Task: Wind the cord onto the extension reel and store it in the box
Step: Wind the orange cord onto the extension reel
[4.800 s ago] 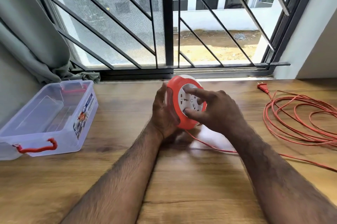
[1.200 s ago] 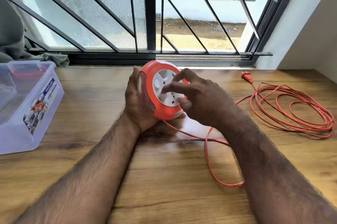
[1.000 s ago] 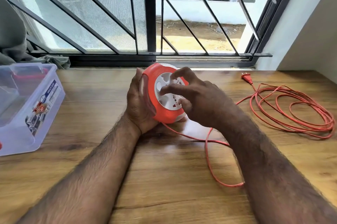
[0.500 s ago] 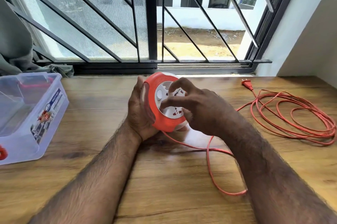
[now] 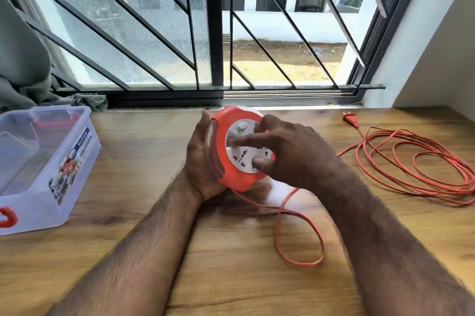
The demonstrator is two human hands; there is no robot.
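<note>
The label (image 5: 74, 158) on the clear box (image 5: 30, 187) carries print too blurred to read.

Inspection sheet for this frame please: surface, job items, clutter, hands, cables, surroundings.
Surface: wooden table, bare grain showing.
Job's things: orange and white extension reel held on edge above the table; clear plastic box open at far left, red handles.
Clutter: nothing seen.
Grippers: left hand cups the reel's back; right hand has fingertips on the white socket face.
Cables: orange cord mostly unwound, loose coils at right, one loop near the right forearm; plug lies near the window.
Surroundings: barred window behind, grey curtain at left, white wall at right.
</note>
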